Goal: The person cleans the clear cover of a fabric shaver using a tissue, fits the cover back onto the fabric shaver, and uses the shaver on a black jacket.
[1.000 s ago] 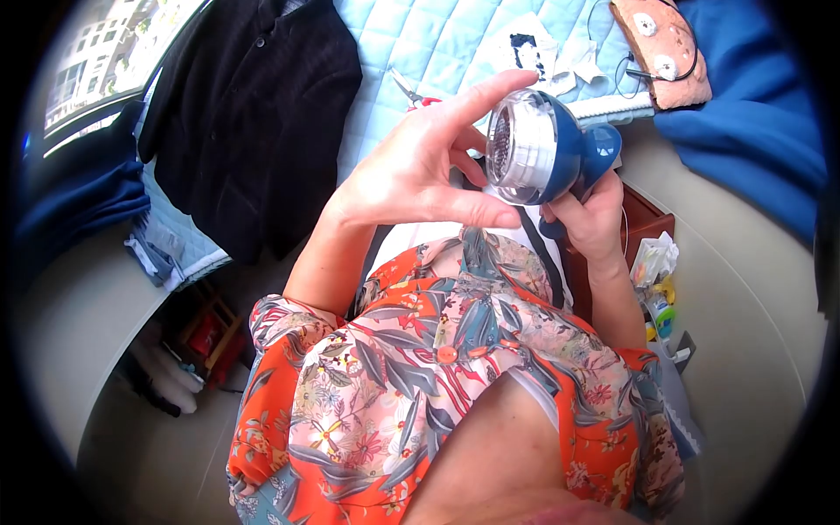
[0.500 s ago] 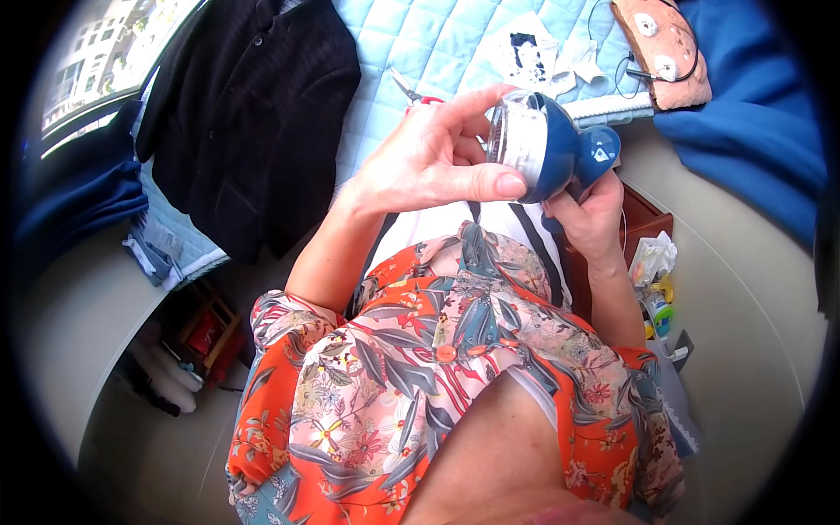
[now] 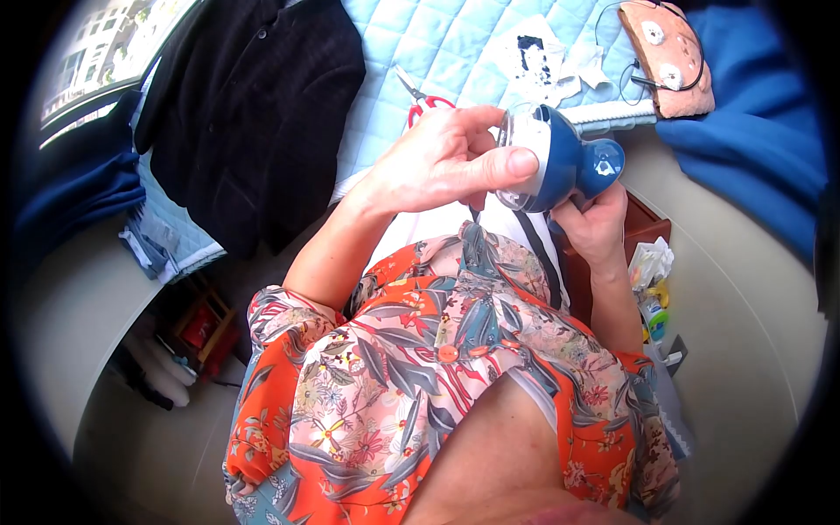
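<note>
Above my lap I hold a blue and white lint shaver (image 3: 560,157) with a clear plastic cap at its wide round end. My left hand (image 3: 451,166) grips that clear end, thumb across the near side and fingers behind it. The narrower handle end rests in my right hand (image 3: 597,226), whose fingers curl around it from below and are partly hidden. Just beyond my left hand, red-handled scissors (image 3: 426,102) lie on the light blue quilt (image 3: 416,35).
A black coat (image 3: 254,122) is spread at the left. Black fluff lies on white tissue (image 3: 534,57). Farther right are a pink plush case (image 3: 669,61) with a black cable and blue fabric (image 3: 752,131). A drawer unit (image 3: 643,223) stands beside my right arm.
Both hands and the lint shaver have shifted slightly right and downward. My left thumb now sits farther over its white part. The scissors show more.
</note>
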Demonstrator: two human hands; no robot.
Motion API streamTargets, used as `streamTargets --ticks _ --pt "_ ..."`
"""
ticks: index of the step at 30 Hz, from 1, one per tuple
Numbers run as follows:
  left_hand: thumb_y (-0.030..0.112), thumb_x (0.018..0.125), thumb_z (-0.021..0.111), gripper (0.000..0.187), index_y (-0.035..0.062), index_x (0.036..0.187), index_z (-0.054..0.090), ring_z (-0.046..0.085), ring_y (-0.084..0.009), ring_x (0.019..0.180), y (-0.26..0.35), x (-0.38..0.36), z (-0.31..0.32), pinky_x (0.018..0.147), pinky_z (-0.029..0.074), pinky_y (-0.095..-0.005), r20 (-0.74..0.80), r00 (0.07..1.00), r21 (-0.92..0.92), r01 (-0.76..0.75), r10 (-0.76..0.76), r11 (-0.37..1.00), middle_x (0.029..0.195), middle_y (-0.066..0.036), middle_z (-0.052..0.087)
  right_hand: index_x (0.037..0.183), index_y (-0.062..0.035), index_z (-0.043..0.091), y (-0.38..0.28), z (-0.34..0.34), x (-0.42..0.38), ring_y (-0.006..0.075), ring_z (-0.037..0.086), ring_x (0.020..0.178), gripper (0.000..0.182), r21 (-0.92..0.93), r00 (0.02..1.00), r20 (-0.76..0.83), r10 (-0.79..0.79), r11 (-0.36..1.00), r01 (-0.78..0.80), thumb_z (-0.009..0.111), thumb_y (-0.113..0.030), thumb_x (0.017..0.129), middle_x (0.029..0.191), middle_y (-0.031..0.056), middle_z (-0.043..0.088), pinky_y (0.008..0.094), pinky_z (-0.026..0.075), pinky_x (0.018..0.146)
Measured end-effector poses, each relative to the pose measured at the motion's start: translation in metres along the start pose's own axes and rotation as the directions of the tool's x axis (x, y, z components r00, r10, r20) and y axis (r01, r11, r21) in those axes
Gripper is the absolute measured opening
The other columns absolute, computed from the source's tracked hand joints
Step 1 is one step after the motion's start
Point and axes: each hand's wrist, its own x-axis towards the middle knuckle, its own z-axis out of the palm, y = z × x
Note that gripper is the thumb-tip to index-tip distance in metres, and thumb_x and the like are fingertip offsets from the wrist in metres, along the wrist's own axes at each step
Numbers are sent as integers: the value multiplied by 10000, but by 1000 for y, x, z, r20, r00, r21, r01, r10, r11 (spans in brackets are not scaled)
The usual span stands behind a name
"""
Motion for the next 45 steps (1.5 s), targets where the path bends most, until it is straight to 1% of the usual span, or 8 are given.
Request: streamTargets --ticks 4,7,10,13,16,17,32,45 --pt "602 809 583 743 -131 930 576 610 -140 512 11 0 2 446 476 -236 11 1000 -50 14 -13 999 609 -118 588 921 -49 573 4 -3 -3 19 370 494 290 -34 1000 20 12 999 -11 736 -82 683 572 -54 480 188 345 478" --pt "603 826 556 684 -80 798 585 607 -140 513 12 1 4 463 482 -231 4 999 -58 50 -50 997 601 -108 585 914 -47 574 4 -2 -4 16 357 487 280 -55 999 16 33 998 -32 730 -68 683 565 -59 472 192 339 466" --pt "602 823 559 702 -77 1000 591 615 -137 582 9 3 4 504 494 -222 -55 999 3 4 -4 1000 613 -87 592 945 -30 577 7 -3 -6 24 431 547 286 69 991 22 128 989 -130 719 -62 699 637 -39 536 198 388 526" --pt "499 806 653 708 -39 1238 497 624 -158 734 -8 4 9 556 512 -227 -165 953 -68 -267 253 961 812 -122 626 987 -10 578 -5 1 -5 42 518 639 302 218 973 40 228 948 -231 707 -59 718 742 -6 603 209 438 614" --pt "288 747 769 789 -15 1362 379 588 -139 901 6 -3 9 643 511 -229 -96 933 67 -341 346 938 1165 -125 552 1023 -2 574 -4 -2 -3 63 562 737 323 221 965 68 254 939 -262 700 -62 732 834 23 632 221 455 692" --pt "197 663 830 842 -25 1348 395 600 -146 871 7 -2 9 653 519 -240 -103 945 52 -306 310 950 1134 -128 568 1021 -2 575 -3 -2 -3 63 561 730 323 201 967 63 248 946 -256 700 -64 730 828 21 631 222 456 686" --pt "232 665 835 842 -22 1343 407 593 -152 887 7 -3 8 626 518 -236 -45 923 193 -368 383 910 1094 -118 568 907 -46 591 6 -3 -4 34 414 537 240 30 997 26 71 997 -72 675 -29 683 573 -56 481 204 391 532" --pt "257 679 823 818 -10 1338 420 602 -172 872 4 -1 14 661 518 -255 -100 937 90 -326 334 941 1099 -130 581 1031 -6 552 -5 -6 -4 11 484 662 290 210 958 116 262 936 -282 628 6 751 789 -26 601 174 404 616"
